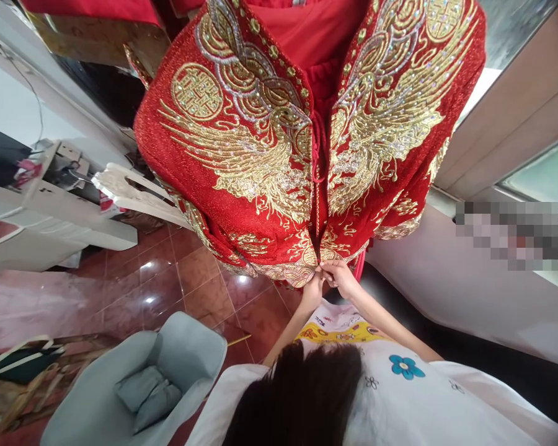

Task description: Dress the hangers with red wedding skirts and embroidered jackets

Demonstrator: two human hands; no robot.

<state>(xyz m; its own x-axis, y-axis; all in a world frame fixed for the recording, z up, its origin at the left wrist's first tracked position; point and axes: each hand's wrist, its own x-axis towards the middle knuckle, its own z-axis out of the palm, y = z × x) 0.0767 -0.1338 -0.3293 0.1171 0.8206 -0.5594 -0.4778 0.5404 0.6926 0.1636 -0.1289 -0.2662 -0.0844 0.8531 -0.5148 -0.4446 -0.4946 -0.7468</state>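
Note:
A red jacket (270,142) with heavy gold and silver embroidery hangs in front of me, its front opening running down the middle. Both my hands meet at the bottom of that opening. My left hand (312,291) is closed, pinching the hem of the left front panel. My right hand (341,275) is closed too, its fingers pinched on the hem edge of the right panel, touching my left hand. Red cord fastenings (317,155) run down the opening above my hands. My white printed shirt (400,384) and dark hair fill the lower part of the view.
A grey armchair (186,365) with a cushion stands at the lower left on a glossy red tiled floor (167,285). White furniture and a white bag (130,192) lie at the left. A white ledge (446,279) and a window (544,176) are at the right.

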